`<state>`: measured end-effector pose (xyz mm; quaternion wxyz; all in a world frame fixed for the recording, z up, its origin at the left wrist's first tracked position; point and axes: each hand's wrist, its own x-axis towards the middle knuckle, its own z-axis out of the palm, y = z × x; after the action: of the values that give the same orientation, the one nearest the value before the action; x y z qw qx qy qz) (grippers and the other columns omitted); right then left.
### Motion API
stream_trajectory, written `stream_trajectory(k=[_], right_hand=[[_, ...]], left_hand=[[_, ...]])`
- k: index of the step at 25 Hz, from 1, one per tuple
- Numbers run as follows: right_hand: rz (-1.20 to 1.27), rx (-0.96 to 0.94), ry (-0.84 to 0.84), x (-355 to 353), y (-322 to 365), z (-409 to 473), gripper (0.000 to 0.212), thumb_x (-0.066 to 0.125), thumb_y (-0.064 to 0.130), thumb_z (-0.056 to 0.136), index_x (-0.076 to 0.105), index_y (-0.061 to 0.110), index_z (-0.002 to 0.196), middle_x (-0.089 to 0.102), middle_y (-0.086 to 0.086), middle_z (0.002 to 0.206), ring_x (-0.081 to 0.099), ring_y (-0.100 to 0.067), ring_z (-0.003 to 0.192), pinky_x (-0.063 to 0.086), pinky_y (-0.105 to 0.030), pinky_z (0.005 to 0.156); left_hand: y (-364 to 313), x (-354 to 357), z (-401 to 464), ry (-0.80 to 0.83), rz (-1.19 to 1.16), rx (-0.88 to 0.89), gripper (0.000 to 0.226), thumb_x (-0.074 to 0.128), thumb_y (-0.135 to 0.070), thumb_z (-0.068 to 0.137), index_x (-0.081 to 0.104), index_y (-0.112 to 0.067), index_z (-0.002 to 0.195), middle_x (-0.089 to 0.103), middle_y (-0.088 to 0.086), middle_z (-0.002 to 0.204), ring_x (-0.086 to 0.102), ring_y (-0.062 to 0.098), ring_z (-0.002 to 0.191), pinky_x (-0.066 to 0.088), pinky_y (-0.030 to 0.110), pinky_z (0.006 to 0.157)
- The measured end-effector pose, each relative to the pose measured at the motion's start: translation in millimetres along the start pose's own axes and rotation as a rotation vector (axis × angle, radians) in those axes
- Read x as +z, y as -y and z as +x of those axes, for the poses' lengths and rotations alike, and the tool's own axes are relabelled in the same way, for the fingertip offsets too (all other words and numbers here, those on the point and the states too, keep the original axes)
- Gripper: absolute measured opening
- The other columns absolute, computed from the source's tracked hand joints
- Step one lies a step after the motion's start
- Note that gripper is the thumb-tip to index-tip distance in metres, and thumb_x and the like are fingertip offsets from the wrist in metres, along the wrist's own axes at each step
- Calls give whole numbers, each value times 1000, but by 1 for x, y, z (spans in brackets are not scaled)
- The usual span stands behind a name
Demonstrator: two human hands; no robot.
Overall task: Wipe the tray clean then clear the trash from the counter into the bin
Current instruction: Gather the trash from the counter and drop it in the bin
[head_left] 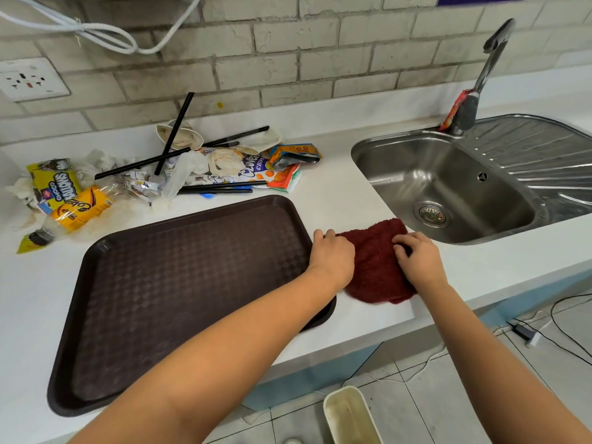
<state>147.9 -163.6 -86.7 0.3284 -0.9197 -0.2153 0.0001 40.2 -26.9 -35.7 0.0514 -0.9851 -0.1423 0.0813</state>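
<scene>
Dark-brown textured plastic tray (179, 293) fills centre-left; both hands, left hand (333, 259) and right hand (418, 259), pinch a dark-red terry cloth (374, 267) beside it. Loosely bunched, the cloth could smear rather than clean.

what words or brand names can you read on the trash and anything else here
"CHOCO" and "MALLOWS", upside down, on the yellow snack packet
"Lovers CHIPS", first letter unclear, on the white chip bag
Script logo on the yellow bottle label: not legible
Orange wrapper print: too small to read
</scene>
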Motion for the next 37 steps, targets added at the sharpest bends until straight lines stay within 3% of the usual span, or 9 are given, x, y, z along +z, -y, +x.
stream_trajectory(k=[4, 10, 12, 16, 22, 27, 31, 34, 37], right_hand=[[-1, -44, 21, 2, 3, -6, 21, 58, 5, 86, 69, 6, 103, 60, -13, 108, 53, -29, 105, 33, -23, 91], [-129, 68, -36, 0, 24, -13, 25, 54, 10, 85, 67, 14, 106, 57, -9, 115, 46, -34, 110, 37, -39, 94], [-134, 3, -96, 10, 54, -24, 26, 53, 11, 85, 66, 13, 108, 58, -10, 115, 45, -34, 107, 39, -42, 92], [60, -148, 52, 39, 112, -42, 24, 53, 11, 86, 65, 11, 107, 56, -10, 111, 48, -29, 107, 43, -36, 91], [-267, -149, 181, 78, 154, -52, 34, 50, 18, 88, 53, 18, 122, 45, -11, 127, 40, -35, 113, 44, -43, 87], [-301, 4, 246, 88, 164, -48, 48, 50, 8, 86, 43, 17, 133, 34, -16, 134, 33, -39, 120, 42, -45, 91], [-264, 89, 250, 89, 166, -47, 53, 50, 6, 87, 34, 11, 137, 40, -24, 130, 41, -45, 118, 40, -48, 94], [-184, 129, 229, 92, 174, -53, 46, 49, 7, 89, 39, 3, 134, 48, -29, 127, 46, -43, 118, 40, -46, 92], [-85, 30, 220, 105, 192, -69, 36, 47, 3, 86, 52, -2, 122, 58, -30, 114, 54, -41, 107, 43, -41, 87]], left_hand=[[2, 3, -8, 20, 2, 8, 18, 48, -16, 86, 60, -14, 100, 58, 2, 106, 48, 21, 104, 28, 37, 95], [43, 5, -45, -168, -497, -100, 42, 48, -35, 89, 50, -24, 130, 49, -1, 133, 46, 21, 119, 29, 39, 98], [76, 9, -64, -202, -538, -211, 40, 49, -36, 89, 51, -27, 129, 48, -3, 134, 45, 20, 121, 30, 39, 99], [160, 33, -112, -223, -533, -547, 38, 52, -36, 89, 55, -27, 125, 45, -2, 132, 42, 23, 122, 30, 43, 101], [262, 75, -203, -249, -450, -1061, 48, 54, -27, 86, 46, -20, 133, 29, 16, 141, 28, 38, 129, 29, 52, 102], [287, 98, -233, -192, -676, -1079, 53, 46, -19, 91, 31, -15, 142, 36, 19, 139, 45, 37, 122, 40, 46, 97], [287, 103, -233, -240, -743, -1022, 38, 43, -10, 92, 48, -12, 129, 56, 12, 125, 55, 30, 111, 46, 38, 85], [300, 102, -246, -255, -767, -1111, 40, 43, -5, 89, 52, -14, 126, 58, 10, 120, 56, 30, 107, 43, 34, 76], [325, 103, -268, -294, -738, -1179, 42, 43, -3, 87, 53, -15, 126, 59, 10, 119, 57, 30, 105, 41, 33, 72]])
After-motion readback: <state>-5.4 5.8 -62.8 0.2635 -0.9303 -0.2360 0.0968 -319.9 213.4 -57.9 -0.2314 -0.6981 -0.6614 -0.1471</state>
